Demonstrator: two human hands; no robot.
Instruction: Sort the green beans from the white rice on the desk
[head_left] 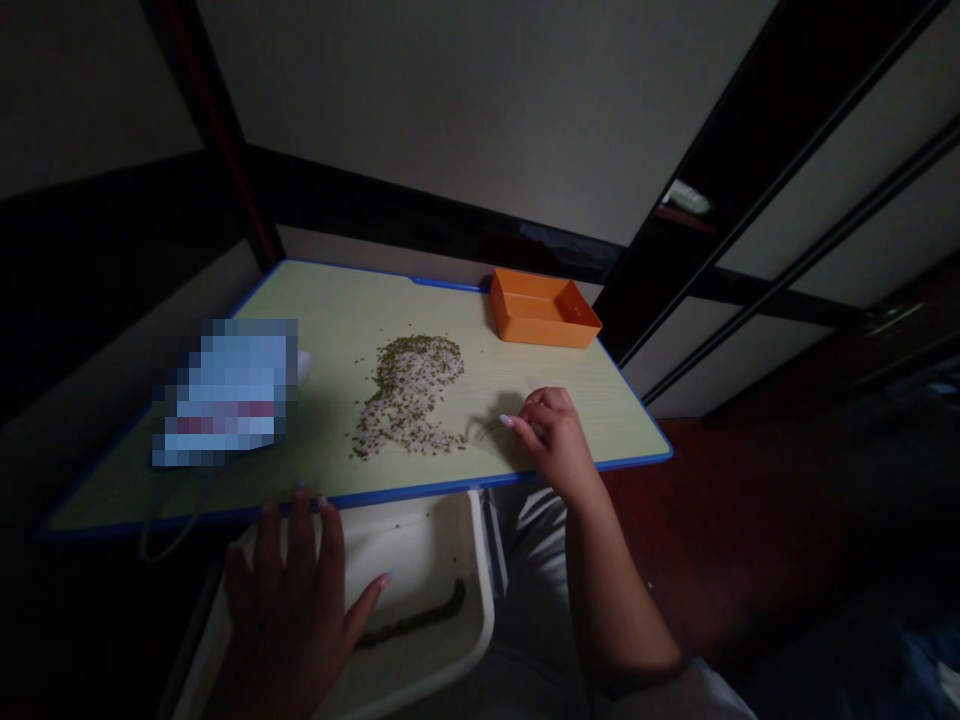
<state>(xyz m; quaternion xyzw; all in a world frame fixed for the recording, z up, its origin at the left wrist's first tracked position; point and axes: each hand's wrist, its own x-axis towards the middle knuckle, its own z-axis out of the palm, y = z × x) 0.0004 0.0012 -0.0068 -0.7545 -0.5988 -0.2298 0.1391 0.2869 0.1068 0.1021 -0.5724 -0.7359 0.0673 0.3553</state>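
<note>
Right grip (556,440) pinching thin tool (489,432), right of bit pile (412,390) | left grip (292,585) splayed by near white tub (472,530) | orange box (546,330) far right

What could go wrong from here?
The loose heap of small green and whitish grains lies near the front of the pale, blue-edged table, so a brush of the right hand might spill some into the white plastic basin below. The open orange rectangular box stands near the table's right edge; a bump could knock it off.
</note>
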